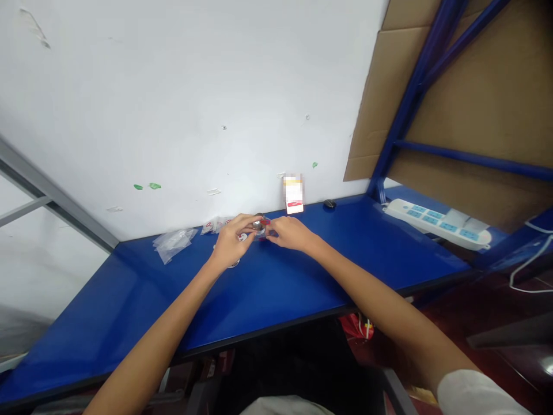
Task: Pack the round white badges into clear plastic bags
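Above the far middle part of the blue table [276, 288], my two hands meet. Between the thumb and fingers of my left hand [232, 241] is a small round shiny metal piece [257, 225]. My right hand [290, 232] pinches a small clear plastic bag [261, 234] with red on it, right against the metal piece. How far the piece sits in the bag I cannot tell. Under and beside my left hand lie small round white pieces with dark and red print [235, 263], partly hidden by it.
Flat clear plastic bags [175, 243] lie at the left, and several filled bags with red print [209, 227] lie by the wall. A lit phone [294, 195] leans on the wall. A black object [329, 204] and a white power strip [436, 223] are farther right.
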Motion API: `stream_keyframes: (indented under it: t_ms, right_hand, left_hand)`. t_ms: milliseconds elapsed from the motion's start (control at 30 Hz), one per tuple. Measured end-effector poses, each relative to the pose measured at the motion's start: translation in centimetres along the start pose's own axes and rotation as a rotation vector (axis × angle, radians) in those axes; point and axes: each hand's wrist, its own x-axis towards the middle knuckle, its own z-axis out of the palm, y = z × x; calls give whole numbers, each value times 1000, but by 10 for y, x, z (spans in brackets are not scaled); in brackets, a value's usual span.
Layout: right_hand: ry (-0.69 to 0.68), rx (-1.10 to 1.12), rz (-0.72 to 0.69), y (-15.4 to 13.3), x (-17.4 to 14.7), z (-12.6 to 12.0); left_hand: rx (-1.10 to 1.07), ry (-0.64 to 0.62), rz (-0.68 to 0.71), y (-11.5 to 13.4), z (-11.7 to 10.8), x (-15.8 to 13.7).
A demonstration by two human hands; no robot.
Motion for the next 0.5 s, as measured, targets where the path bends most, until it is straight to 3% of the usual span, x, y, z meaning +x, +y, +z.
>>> stream_keyframes:
  t_ms: [267, 500]
  right_hand:
    - [36, 25, -37, -2, -1, -1]
    - [22, 25, 5, -5, 0, -2]
  left_hand:
    - [299, 148, 151, 3, -12, 1]
    - [331, 225, 232, 14, -4, -3]
